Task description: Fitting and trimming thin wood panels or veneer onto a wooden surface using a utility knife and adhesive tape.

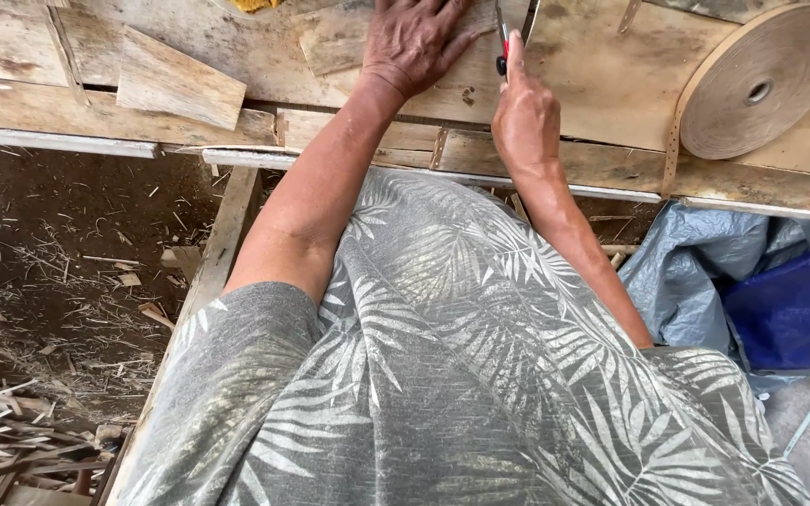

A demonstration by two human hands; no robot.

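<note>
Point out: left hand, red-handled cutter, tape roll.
left hand [414, 42], head view, back of the hand.
red-handled cutter [502, 42], head view, red handle above the right fist.
tape roll [759, 82], head view, flat wound face.

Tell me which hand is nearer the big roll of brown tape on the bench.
Right. The right hand, gripping a red-handled cutter, sits left of the tape roll. The left hand lies flat on the veneer sheet, farther left.

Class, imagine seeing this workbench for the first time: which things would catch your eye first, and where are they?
The big roll of brown tape at top right stands out. At top centre, the left hand presses flat on thin wood sheets, while the right hand grips a red-handled cutter. Below, a grey leaf-patterned garment fills the foreground.
</note>
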